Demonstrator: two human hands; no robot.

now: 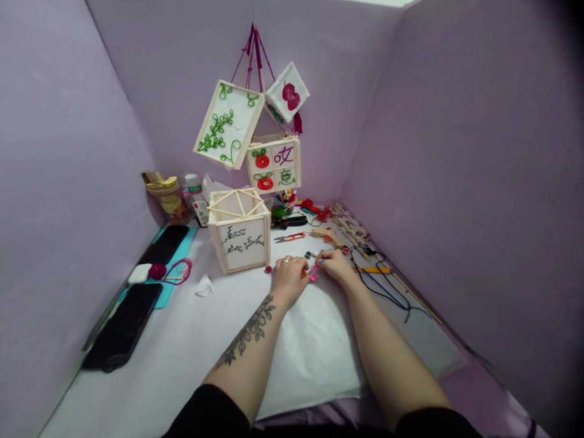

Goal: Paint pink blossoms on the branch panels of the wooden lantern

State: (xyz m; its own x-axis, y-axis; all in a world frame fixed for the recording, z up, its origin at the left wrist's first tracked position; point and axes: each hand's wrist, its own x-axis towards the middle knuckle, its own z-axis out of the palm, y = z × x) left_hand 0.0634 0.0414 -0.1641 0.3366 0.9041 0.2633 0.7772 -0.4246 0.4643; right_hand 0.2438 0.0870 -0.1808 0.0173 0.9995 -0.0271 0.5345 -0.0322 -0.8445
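Left hand (290,278): fingers curled beside orange pot (304,275), grip cannot be told. Right hand (336,265): fingertips closed on thin stick (323,260). Pink pots (314,277): 2, between hands. Standing lantern (242,243): 1, beyond left hand.

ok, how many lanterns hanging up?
3: the green-vine lantern at left, the small purple-motif lantern at upper right, and the red-fruit lantern below that one. Any directly behind them would be hidden.
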